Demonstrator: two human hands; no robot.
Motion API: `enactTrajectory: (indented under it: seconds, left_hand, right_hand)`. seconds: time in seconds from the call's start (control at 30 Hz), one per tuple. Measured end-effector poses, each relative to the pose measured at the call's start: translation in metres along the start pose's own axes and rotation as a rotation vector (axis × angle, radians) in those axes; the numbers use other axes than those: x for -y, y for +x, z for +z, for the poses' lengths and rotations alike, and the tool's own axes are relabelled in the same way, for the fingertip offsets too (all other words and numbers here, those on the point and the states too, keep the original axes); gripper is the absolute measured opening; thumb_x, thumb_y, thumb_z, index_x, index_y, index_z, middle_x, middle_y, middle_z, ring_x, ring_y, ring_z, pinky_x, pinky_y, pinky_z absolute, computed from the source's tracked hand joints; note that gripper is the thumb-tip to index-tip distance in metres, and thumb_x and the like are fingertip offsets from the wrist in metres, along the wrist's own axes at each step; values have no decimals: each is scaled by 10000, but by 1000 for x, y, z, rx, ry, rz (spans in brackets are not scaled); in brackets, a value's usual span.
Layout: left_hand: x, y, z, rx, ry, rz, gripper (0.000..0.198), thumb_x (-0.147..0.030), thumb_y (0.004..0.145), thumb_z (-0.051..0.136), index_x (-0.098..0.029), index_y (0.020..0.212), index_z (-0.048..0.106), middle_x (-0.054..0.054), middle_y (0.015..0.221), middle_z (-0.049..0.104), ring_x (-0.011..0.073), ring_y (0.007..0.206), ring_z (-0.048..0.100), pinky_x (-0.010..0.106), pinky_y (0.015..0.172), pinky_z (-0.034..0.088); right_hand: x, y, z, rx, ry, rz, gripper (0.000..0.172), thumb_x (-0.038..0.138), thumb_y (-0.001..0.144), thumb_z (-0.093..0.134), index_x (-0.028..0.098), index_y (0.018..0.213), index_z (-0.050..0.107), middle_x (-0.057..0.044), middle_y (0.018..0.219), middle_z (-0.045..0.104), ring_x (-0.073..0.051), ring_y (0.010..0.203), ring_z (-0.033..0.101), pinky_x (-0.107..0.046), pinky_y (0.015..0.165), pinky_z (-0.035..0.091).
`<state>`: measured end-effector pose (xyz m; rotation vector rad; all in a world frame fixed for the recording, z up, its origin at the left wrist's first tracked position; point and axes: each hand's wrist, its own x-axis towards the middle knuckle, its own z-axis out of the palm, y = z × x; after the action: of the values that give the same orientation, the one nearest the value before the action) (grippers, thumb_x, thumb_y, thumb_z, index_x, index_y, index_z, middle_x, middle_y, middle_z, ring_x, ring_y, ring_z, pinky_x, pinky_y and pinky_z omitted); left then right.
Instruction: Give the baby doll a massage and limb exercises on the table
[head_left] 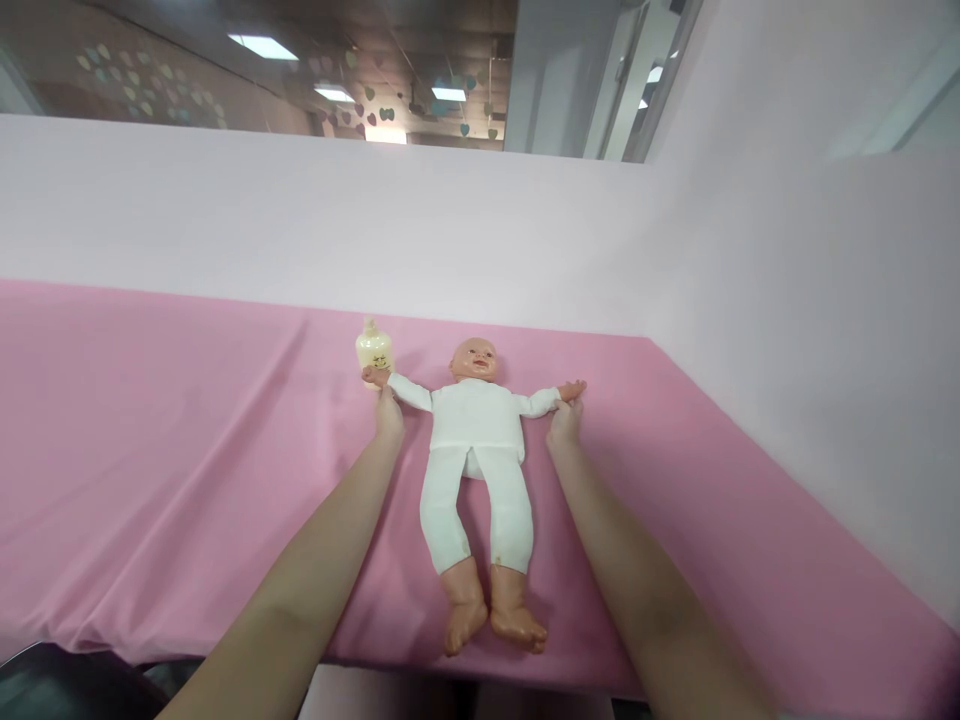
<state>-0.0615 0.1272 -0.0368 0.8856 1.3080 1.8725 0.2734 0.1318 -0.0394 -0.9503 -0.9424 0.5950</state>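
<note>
A baby doll (478,420) with a white cloth body lies on its back, head away from me and feet toward me. Both its arms are stretched out sideways. My left hand (388,412) is closed around the doll's arm on the left, near the wrist. On the other side, my right hand (566,422) grips the doll's arm just below its small plastic hand. Behind the doll's left-side hand stands a pale yellow bottle (374,345) with a pump-like top and a face drawn on it. My fingers are partly hidden beneath the doll's arms.
A pink cloth (225,450) covers the table, with creases at the left. A low white wall (315,220) runs along the back, and another white wall (810,330) borders the right. Above the back wall is a window (420,70) with heart-shaped decorations and ceiling lights.
</note>
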Motion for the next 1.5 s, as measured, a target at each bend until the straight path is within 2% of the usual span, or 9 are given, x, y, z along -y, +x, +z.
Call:
enactTrajectory:
  seconds: [0.1,0.27,0.5,0.6,0.73,0.83,1.07,1.2,1.5]
  left_hand:
    - [-3,-5,1,-12,-13,-13,326,-383,998,333,-209,1208,511,115,1251,627,227,1197,611,398,1003,495]
    - [-15,-18,4,66,46,111,302,-425,996,396,-245,1197,532,84,1277,613,205,1216,588,364,1030,468]
    - [-25,-35,12,307,338,429,320,-409,969,477,-197,1187,577,120,1184,631,268,1164,578,451,1047,434]
    - [-29,-39,15,447,439,540,360,-382,973,461,-203,1268,563,124,1242,629,274,1203,558,466,1068,412]
    - [-30,-43,19,584,528,581,393,-350,960,479,-219,1322,559,119,1310,621,274,1246,549,469,1097,393]
    - [-30,-44,22,624,554,618,387,-337,953,491,-220,1312,577,116,1322,622,270,1264,543,467,1125,373]
    - [-32,-45,22,617,546,623,387,-350,959,479,-224,1311,577,110,1321,631,268,1253,558,471,1117,388]
    - [-34,-46,18,555,515,543,435,-398,974,448,-198,1348,546,119,1346,617,272,1256,559,462,1097,406]
    - [-30,-36,11,231,162,276,421,-429,983,476,-243,1358,524,89,1421,556,248,1359,478,392,1142,360]
  right_hand:
    - [8,-4,3,-8,14,29,805,190,707,445,222,1496,289,-120,1581,338,-241,1441,384,-526,1167,345]
    - [34,-15,17,133,56,-143,749,187,759,459,239,1492,313,-76,1598,334,-200,1475,324,-488,1222,249]
    - [45,-32,28,322,-103,-188,600,261,888,484,250,1480,387,-63,1550,420,-191,1449,368,-451,1225,261]
    - [43,-36,28,363,-216,-245,570,230,900,475,264,1468,430,-58,1488,498,-208,1396,436,-455,1203,302]
    - [45,-37,30,514,-344,-365,568,125,847,453,302,1378,554,-22,1389,590,-218,1309,513,-450,1172,346]
    - [48,-36,31,629,-415,-435,625,60,788,423,302,1335,601,-10,1362,614,-223,1294,519,-459,1167,349]
    - [48,-36,30,620,-440,-450,642,38,789,403,293,1346,597,-8,1362,616,-217,1291,521,-446,1157,362]
    - [43,-36,29,545,-390,-419,576,87,854,414,282,1376,560,-18,1395,591,-205,1306,514,-419,1167,360]
    - [40,-27,27,276,-92,-205,605,188,857,469,236,1457,411,-71,1531,445,-193,1423,405,-456,1215,285]
